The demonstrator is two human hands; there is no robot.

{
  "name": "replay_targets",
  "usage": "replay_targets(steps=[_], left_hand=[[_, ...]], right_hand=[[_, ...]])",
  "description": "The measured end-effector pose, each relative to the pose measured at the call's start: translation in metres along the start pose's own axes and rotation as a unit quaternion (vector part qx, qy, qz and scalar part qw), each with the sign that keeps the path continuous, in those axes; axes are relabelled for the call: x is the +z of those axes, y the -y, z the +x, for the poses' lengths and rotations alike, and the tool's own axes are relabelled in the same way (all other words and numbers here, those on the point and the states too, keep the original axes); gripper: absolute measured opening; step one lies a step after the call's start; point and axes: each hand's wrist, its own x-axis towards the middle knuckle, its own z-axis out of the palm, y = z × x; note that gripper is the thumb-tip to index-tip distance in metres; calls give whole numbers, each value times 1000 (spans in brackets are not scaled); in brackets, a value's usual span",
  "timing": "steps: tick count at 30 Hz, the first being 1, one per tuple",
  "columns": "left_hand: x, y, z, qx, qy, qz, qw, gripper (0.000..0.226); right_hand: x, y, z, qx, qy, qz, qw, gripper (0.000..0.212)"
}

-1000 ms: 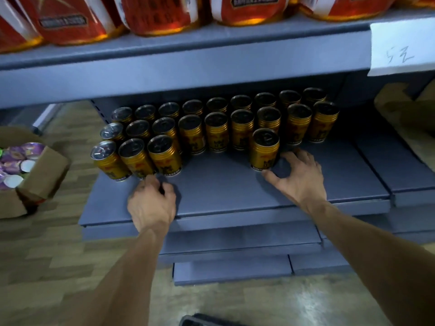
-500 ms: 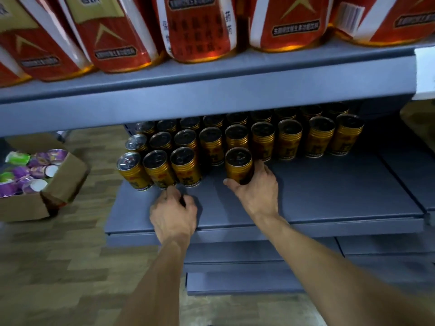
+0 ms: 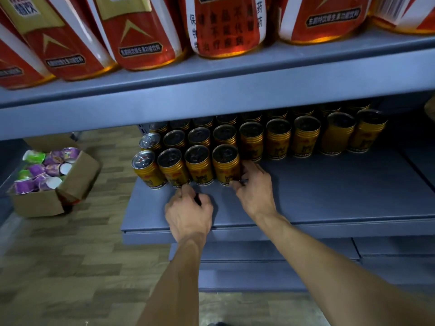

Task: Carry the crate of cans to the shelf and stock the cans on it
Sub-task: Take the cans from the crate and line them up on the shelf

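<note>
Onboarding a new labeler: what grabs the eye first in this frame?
The block of gold cans on the grey shelf, where the right hand grips the front row's rightmost can. Big red bottles line the shelf above; a cardboard box of purple cups sits on the floor, left.
</note>
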Motion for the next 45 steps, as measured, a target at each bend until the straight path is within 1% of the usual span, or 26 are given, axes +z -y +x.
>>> replay_targets(steps=[4, 6, 10, 13, 17, 18, 20, 22, 23, 24, 25, 26, 27, 28, 29, 30, 32, 34, 36, 37, 38, 40, 45], left_hand=[[0, 1, 0, -5, 6, 1, 1000, 17], [-1, 1, 1, -5, 7, 5, 1000, 17], [-1, -1, 0, -11, 8, 3, 1000, 16], [-2, 0, 0, -11, 10, 1, 1000, 16], [-1, 8, 1, -2, -1, 1, 1000, 18], [1, 9, 1, 2, -5, 0, 1000, 20], [1, 10, 2, 8, -11, -2, 1000, 21], [1, 10, 2, 8, -14, -9, 1000, 21], [1, 9, 2, 10, -11, -10, 1000, 22], [2, 8, 1, 13, -7, -8, 1000, 22], [1, 7, 0, 15, -8, -7, 1000, 22], [1, 6, 0, 17, -13, -6, 1000, 21], [0, 6, 1, 16, -15, -6, 1000, 21], [0, 7, 0, 16, -14, -5, 1000, 21], [-1, 8, -1, 15, -14, -6, 1000, 21], [-1, 7, -2, 14, -16, -7, 1000, 21], [0, 2, -2, 12, -18, -14, 1000, 21], [0, -4, 1, 10, -26, -23, 999, 20], [1, -4, 6, 5, -28, -20, 999, 19], [1, -1, 5, 4, -24, -11, 1000, 19], [3, 2, 4, 4, -19, -5, 1000, 19], [4, 3, 0, 5, -20, -7, 1000, 18], [0, 3, 4, 6, -39, -9, 999, 17]], right_hand=[[1, 1, 2, 21, -4, 8, 1000, 43], [0, 1, 3, 15, -6, 6, 1000, 43], [2, 6, 7, -8, 9, 33, 999, 58], [5, 9, 10, 3, 17, 62, 998, 60], [4, 10, 10, -6, 29, 57, 998, 61], [-1, 12, 11, -25, 18, 50, 998, 59], [-18, 15, 16, -78, -49, 17, 996, 56], [-44, 12, 24, -119, -145, -69, 980, 53], [-59, 9, 30, -139, -174, -118, 968, 52], [-72, 4, 38, -154, -170, -164, 959, 50], [-85, 0, 49, -157, -132, -206, 957, 50], [-97, -2, 62, -141, -64, -248, 956, 53], [-104, -3, 73, -108, 11, -293, 950, 59], [-109, -4, 81, -79, 62, -336, 936, 69], [-110, -6, 87, -55, 84, -363, 926, 77], [-108, -10, 90, -43, 81, -368, 925, 80], [-105, -13, 96, -42, 47, -350, 935, 80], [-106, -7, 102, -45, 14, -338, 940, 76], [-110, 0, 107, -56, 4, -340, 939, 69], [-111, -1, 105, -64, 7, -344, 937, 67], [-113, -2, 100, -70, 13, -343, 937, 69], [-118, -12, 91, -84, 36, -325, 941, 82], [-119, -8, 69, -67, 140, -296, 942, 81]])
